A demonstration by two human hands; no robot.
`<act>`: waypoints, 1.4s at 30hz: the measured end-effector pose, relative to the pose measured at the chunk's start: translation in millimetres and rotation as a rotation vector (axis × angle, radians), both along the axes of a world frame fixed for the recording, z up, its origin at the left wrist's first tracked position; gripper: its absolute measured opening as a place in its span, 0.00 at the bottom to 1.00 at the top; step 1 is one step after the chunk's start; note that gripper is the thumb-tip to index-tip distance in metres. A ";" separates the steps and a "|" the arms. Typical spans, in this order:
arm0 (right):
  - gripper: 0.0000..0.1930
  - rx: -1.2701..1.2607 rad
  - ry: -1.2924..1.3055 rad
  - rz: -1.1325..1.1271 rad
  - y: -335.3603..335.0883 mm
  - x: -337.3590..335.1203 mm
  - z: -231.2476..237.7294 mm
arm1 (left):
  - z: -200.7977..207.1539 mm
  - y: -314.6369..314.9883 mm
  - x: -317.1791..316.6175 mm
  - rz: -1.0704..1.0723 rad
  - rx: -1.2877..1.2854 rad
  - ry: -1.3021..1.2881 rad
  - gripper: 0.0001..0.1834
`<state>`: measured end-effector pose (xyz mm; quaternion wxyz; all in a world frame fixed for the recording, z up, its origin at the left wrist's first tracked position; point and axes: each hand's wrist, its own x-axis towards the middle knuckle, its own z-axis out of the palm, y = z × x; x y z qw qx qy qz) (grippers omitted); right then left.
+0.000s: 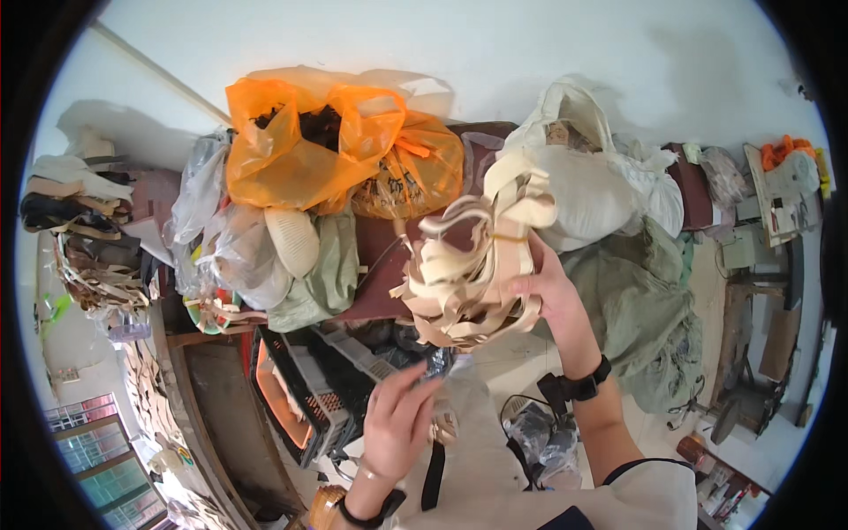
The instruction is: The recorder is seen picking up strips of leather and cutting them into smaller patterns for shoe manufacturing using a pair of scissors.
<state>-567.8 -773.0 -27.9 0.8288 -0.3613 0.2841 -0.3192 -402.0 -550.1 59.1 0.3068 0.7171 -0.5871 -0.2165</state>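
My right hand point(552, 284) is closed around a bundle of cream and beige strips point(468, 287), held up in front of me. The strips look like thin leather or fabric; their ends curl and fan out downward and to the left. A thin yellowish band point(510, 238) circles the bundle near its upper part. Lower and to the left, my left hand point(396, 426) hovers apart from the strips, fingers stretched out and nothing visible in them. Its palm side is hidden.
Orange plastic bags point(291, 168) and a white sack point(587, 199) stand on a dark red surface point(375, 256) against the wall. A black crate point(305, 389) is beside my left hand. Grey-green sacking point(640, 309) slumps at the right. More strips point(97, 274) are piled far left.
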 end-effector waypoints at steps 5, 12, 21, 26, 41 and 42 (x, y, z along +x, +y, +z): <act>0.49 -0.032 0.129 0.090 68.2 -28.0 61.9 | 58.4 -9.6 -1.8 0.174 -0.208 0.116 0.14; 0.51 -0.002 -0.268 -0.123 135.5 -48.8 77.3 | 107.0 22.8 -3.7 -0.102 -0.314 0.234 0.21; 0.47 0.099 -0.292 -0.255 180.3 -84.1 95.9 | 129.6 70.0 -64.0 -0.345 -0.411 -0.011 0.24; 0.45 0.109 -0.271 -0.311 186.7 -86.2 99.6 | 123.7 75.9 -88.1 -0.364 -0.436 -0.115 0.27; 0.26 -1.280 0.463 -0.381 218.1 -18.9 237.6 | 121.6 82.0 -73.9 0.007 -0.322 0.847 0.47; 0.23 -1.369 0.564 -0.377 230.9 -12.3 238.0 | 118.5 73.1 -68.7 0.123 -0.168 1.076 0.40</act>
